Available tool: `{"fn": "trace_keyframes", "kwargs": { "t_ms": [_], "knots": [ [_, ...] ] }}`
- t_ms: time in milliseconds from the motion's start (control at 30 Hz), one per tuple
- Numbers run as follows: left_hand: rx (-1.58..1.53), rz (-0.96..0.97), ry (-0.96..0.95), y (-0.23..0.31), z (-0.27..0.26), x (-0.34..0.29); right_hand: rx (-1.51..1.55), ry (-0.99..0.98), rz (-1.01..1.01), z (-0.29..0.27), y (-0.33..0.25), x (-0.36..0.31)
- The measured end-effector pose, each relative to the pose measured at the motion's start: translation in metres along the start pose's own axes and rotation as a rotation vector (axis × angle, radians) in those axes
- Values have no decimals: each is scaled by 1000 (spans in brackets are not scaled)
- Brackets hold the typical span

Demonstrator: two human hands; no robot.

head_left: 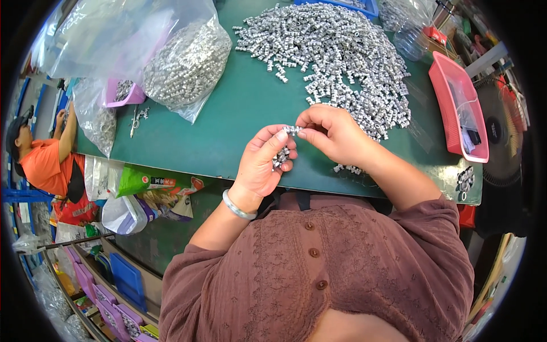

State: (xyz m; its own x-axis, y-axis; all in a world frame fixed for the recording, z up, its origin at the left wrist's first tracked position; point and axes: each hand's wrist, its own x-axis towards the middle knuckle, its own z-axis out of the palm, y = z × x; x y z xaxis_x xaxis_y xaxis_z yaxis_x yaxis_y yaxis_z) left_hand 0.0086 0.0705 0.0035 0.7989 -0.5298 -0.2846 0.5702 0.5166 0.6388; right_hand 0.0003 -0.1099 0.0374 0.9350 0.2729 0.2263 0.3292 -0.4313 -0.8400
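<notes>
Over the near edge of the green table (pixel 228 137), my left hand (pixel 253 162) is closed around several small silver metal fittings (pixel 280 157), cupped under its curled fingers. Its thumb and forefinger pinch a small ribbed metal fitting (pixel 292 130). From the right, my right hand (pixel 337 134) grips the other end of that same piece between thumb and forefinger. Just beyond my hands spreads a big heap of similar silver fittings (pixel 342 57). A few more fittings (pixel 348 169) lie near the table edge, below my right forearm.
A clear bag of fittings (pixel 191 65) and a purple scoop (pixel 135 94) stand at the left, by a slim metal tool (pixel 134 126). A pink basket (pixel 447 105) sits at the right, a blue tray (pixel 373 8) at the back. Someone in orange (pixel 45 165) works at far left.
</notes>
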Motion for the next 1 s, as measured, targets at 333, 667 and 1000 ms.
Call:
{"fn": "trace_keyframes", "kwargs": {
  "t_ms": [333,667,1000],
  "knots": [
    [38,20,-41,-4,11,1,66,64,-60,-9,-5,-14],
    [-27,-44,-57,-10,18,5,83,95,-88,-14,-4,-21],
    [-399,-265,-135,-12,11,13,-116,244,11,-29,25,-16]
  ]
}}
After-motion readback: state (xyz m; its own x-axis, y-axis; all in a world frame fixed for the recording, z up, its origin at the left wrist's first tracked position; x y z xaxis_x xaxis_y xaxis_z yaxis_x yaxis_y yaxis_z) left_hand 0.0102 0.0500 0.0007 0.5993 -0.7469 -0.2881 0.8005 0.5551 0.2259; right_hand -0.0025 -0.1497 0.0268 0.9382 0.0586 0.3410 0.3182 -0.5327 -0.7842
